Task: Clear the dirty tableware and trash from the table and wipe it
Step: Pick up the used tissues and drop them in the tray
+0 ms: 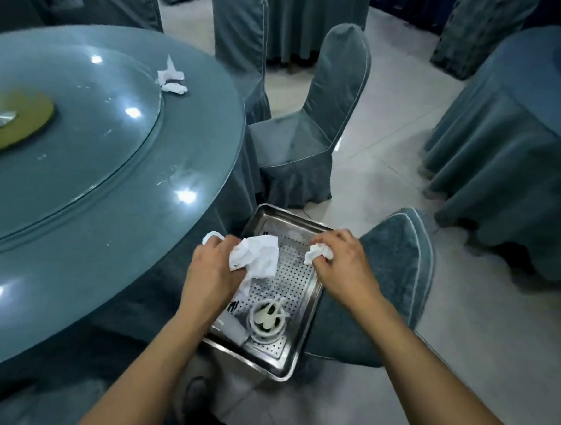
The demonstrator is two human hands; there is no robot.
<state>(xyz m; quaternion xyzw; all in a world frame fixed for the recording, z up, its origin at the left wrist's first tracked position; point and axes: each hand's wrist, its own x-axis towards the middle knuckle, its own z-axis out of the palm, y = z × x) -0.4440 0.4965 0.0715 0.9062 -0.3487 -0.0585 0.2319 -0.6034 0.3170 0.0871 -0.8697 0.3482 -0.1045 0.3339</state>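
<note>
Glass gleams over the round table (87,244) on the left, and far across it two crumpled white napkins (171,77) lie near the edge of the glass turntable (71,139), whose centre shows a yellow-green disc (14,122). Coming right, the left hand (210,269) is curled tight round a big wad of white tissue (258,254), with another bit of paper poking out behind the knuckles, and it hangs over the near-left part of the steel tray (283,365). That tray sits just beside the table's near right edge, resting on a blue-covered chair (385,288). Its floor is perforated; inside, at the near end, a white bowl (266,318) holds what looks like a white spoon and something dark, and a pale flat item lies beside it, too unclear to name. Further right, the right hand (341,258) pinches a small balled tissue (319,252) over the tray's right rim. Beyond, another covered chair (313,125) stands on the pale tiled floor (385,173).
</note>
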